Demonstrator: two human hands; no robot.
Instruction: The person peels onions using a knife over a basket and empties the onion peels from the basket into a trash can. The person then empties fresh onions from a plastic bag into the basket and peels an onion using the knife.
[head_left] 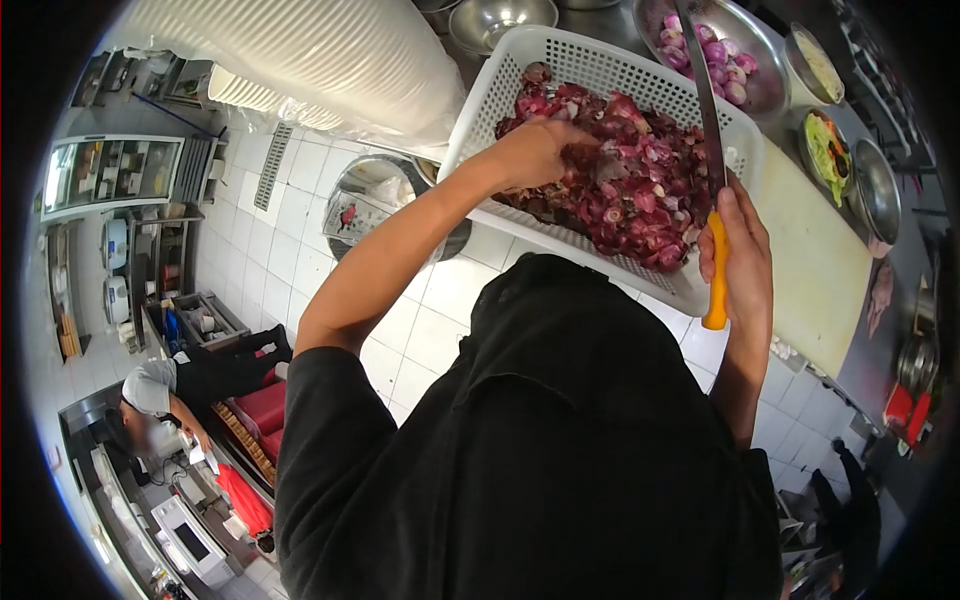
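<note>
My right hand (742, 240) is wrapped around the orange handle of a long knife (707, 120), its blade pointing up past the basket's right end. My left hand (540, 155) reaches into a white perforated plastic basket (475, 130). Its fingers are blurred and partly hidden among purple-red onion skins (645, 190), so I cannot see whether they grip anything. The skins fill much of the basket. Beyond the basket's upper right corner, a steel bowl (765, 60) holds several peeled purple onions (735, 92).
A pale cutting board (815, 250) lies right of the basket. Bowls with shredded green and orange vegetables (825, 155) stand behind it. Wrapped stacked white containers (330, 60) are at upper left, above a round bin (370, 195). Another person (150, 390) bends at a counter, lower left.
</note>
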